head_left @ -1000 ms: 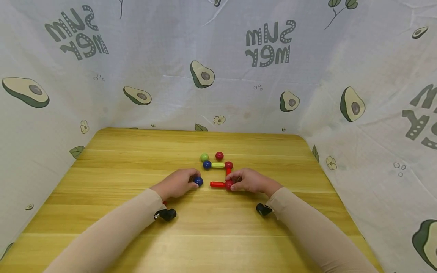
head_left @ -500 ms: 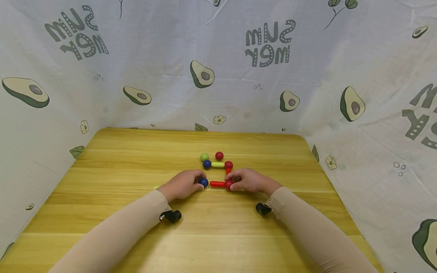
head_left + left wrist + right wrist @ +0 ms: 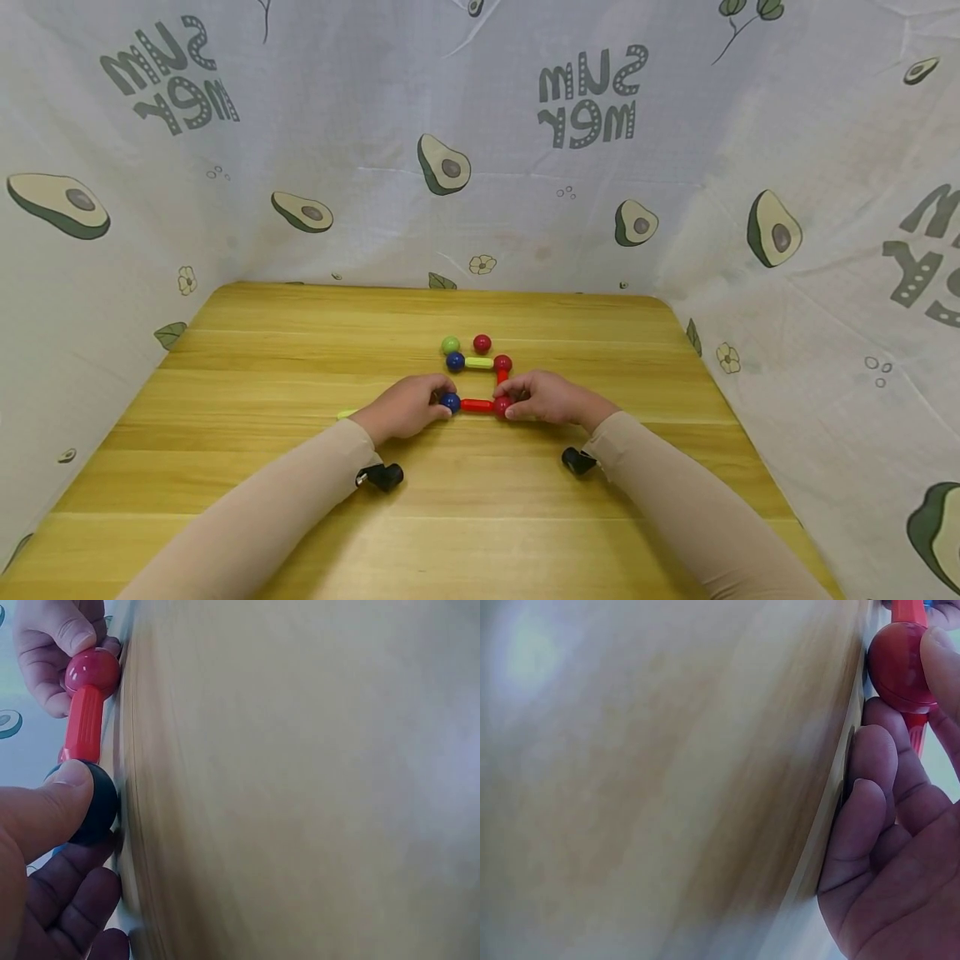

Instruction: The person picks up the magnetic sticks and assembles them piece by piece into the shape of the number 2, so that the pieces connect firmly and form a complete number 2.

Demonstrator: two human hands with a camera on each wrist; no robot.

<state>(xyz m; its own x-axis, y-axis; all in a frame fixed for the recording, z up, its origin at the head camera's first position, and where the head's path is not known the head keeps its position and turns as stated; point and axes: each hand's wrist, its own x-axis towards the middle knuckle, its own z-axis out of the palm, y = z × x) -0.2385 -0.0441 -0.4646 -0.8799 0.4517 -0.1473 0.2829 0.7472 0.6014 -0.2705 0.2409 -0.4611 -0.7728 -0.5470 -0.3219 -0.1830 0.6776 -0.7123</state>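
- Since the red rod lies left-right between the hands, what counts is end-on alignment: blue ball, rod and near red ball read as one line.
- Left hand pinches the blue ball at the rod's left end. Looks touching; thumb hides part of the joint in the left wrist view, so can't confirm it's seated.
- Right hand pinches the near red ball at the rod's right end. Side rod runs from that ball away from the person to the far red ball.
- Neither hand clearly nearer mid-rod; one at each end.
- Yellow rod roughly parallel beyond, ending left at the far blue ball. No rod between the two blue balls.
- Watch: green ball right by the far blue ball, contact unclear; loose red ball just past the yellow rod.
- Yellow piece peeks out by the left wrist, mostly hidden.
- Table side edges well apart from the parts; most room is toward the person. Pushing along the rod's axis is probably safest.
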